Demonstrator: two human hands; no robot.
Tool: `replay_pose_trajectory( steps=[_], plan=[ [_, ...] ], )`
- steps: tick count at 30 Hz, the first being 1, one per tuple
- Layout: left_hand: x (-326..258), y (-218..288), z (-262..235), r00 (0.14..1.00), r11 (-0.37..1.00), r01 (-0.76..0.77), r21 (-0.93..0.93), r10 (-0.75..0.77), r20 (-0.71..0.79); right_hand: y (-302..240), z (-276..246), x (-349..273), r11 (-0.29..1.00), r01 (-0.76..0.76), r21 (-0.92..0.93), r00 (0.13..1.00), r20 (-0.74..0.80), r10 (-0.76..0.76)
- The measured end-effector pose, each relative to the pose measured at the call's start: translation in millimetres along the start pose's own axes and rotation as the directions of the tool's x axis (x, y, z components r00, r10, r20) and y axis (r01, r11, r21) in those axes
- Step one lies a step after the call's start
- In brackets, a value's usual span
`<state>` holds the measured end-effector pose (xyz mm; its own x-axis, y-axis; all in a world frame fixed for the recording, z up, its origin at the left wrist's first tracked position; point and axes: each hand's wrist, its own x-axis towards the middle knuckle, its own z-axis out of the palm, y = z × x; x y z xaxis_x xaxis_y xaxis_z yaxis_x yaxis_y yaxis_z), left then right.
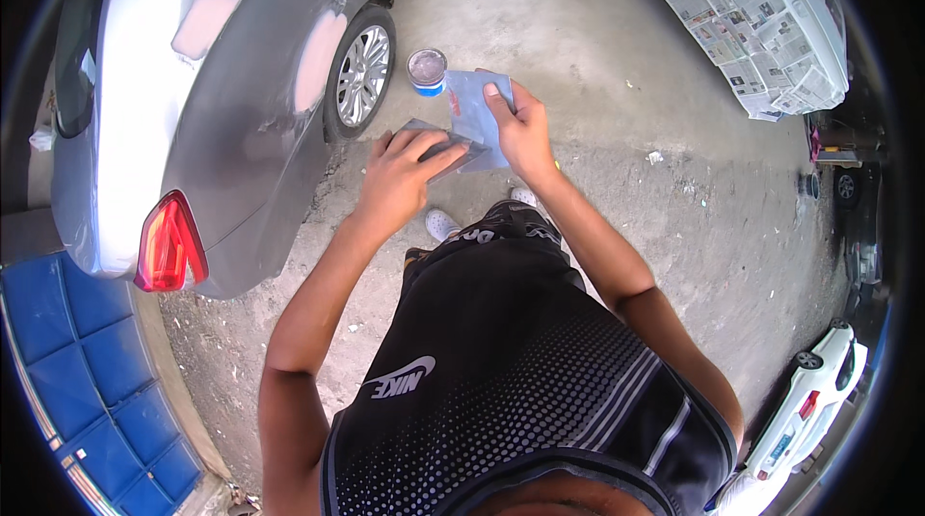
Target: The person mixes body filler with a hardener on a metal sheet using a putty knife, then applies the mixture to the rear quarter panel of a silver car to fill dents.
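Note:
My right hand (521, 131) grips a light blue-grey sheet of sandpaper (472, 102) by its right edge, thumb on top. Red print shows near the sheet's left edge. Below and left of it, my left hand (400, 179) is closed on a dark grey piece of sandpaper (445, 143), its fingers lying across the top. The dark piece meets or overlaps the lower part of the blue-grey sheet; whether the two are joined I cannot tell. Just beyond the sheets, a round tin (427, 69) with a greyish top and blue side stands on the ground.
A grey car (241, 121) fills the left, with pale patches (318, 61) on its panel, a wheel (361, 76) and a red tail light (171, 244). At the far right is a newspaper-covered vehicle (737, 15); lower right, a white car (805, 410). Blue panels (87, 343) stand lower left.

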<state>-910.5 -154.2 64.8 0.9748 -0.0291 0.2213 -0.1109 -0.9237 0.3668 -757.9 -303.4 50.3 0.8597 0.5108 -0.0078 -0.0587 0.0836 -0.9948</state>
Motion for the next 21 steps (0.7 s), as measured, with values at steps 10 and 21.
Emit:
replay_pose_trajectory(
  steps=[10,21],
  plan=[
    [22.6,52.4,-14.6,0.971,0.94,-0.132,-0.314,0.059,-0.233,-30.4,-61.3,-0.7,0.966,0.016,0.259,0.953,-0.297,0.064],
    [9.9,100.0,67.3,0.985,0.994,-0.06,-0.089,0.044,-0.168,-2.7,-128.3,-59.4,0.63,-0.439,0.641,0.849,0.065,0.525]
  ],
)
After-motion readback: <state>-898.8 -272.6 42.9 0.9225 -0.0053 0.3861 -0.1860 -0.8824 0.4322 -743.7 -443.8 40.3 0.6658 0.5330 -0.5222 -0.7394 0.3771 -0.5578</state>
